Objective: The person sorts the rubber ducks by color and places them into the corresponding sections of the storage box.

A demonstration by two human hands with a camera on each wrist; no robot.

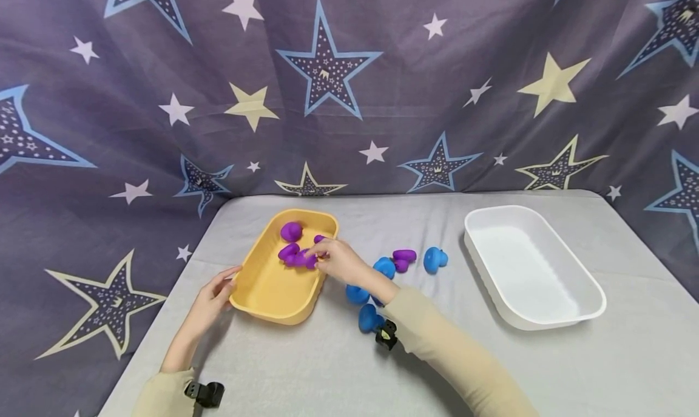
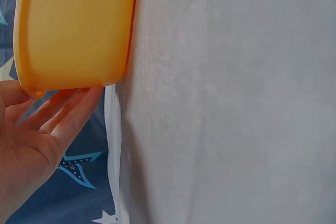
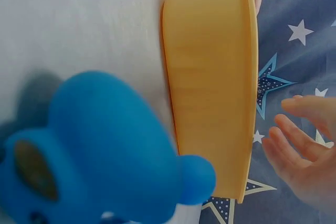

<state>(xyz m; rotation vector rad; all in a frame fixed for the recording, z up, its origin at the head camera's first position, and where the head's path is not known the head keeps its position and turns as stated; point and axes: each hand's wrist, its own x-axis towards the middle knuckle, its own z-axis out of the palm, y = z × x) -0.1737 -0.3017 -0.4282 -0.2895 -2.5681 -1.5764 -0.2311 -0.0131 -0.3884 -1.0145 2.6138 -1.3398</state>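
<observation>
My left hand (image 1: 210, 295) touches the left rim and outer wall of a yellow tray (image 1: 267, 289), its fingers nearly straight. The left wrist view shows those fingers (image 2: 68, 111) against the tray's end wall. My right hand (image 1: 341, 261) reaches over the tray's right side, above the purple rounded toys (image 1: 297, 258) inside. In the right wrist view its thumb and fingers (image 3: 294, 140) stand apart, with nothing visible between them. Another purple toy (image 1: 292, 231) lies farther back in the tray. The right hand partly covers the toys near it.
Several blue toys (image 1: 368, 318) lie on the cloth-covered table (image 1: 306, 368) by my right forearm, along with a purple toy (image 1: 404, 257). One blue toy (image 3: 115, 145) looms close in the right wrist view. A white tray (image 1: 532, 268) stands at the right, before a star-patterned curtain (image 1: 382, 132).
</observation>
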